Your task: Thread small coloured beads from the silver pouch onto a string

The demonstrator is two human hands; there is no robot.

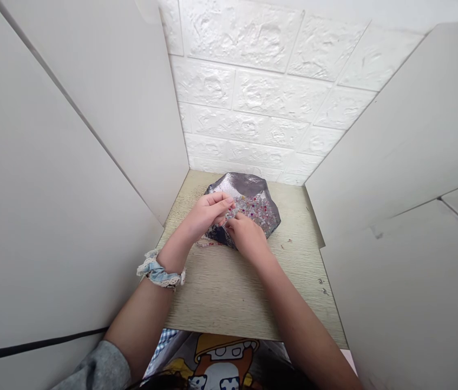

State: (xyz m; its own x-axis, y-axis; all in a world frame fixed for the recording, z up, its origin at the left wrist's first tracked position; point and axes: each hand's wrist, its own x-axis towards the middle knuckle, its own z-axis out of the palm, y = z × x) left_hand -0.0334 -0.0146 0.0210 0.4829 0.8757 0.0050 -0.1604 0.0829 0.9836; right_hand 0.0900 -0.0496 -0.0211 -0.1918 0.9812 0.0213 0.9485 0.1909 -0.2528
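A dark, silvery-lined bag lies spread on the board, with many small clear, red and purple beads on its lining. My left hand is over the bag's left part, thumb and fingers pinched together. Red and clear beads show right beside those fingertips, but what the pinch holds is too small to tell. My right hand lies at the bag's front edge, close to the left, its fingers curled inward. Its fingertips are partly hidden among the beads. A strip with red marks pokes out under the bag's front left.
The wooden board sits between white panels on the left and right. Behind it rises a white brick-patterned wall. Small metal fittings and tiny reddish bits lie on the board's right side.
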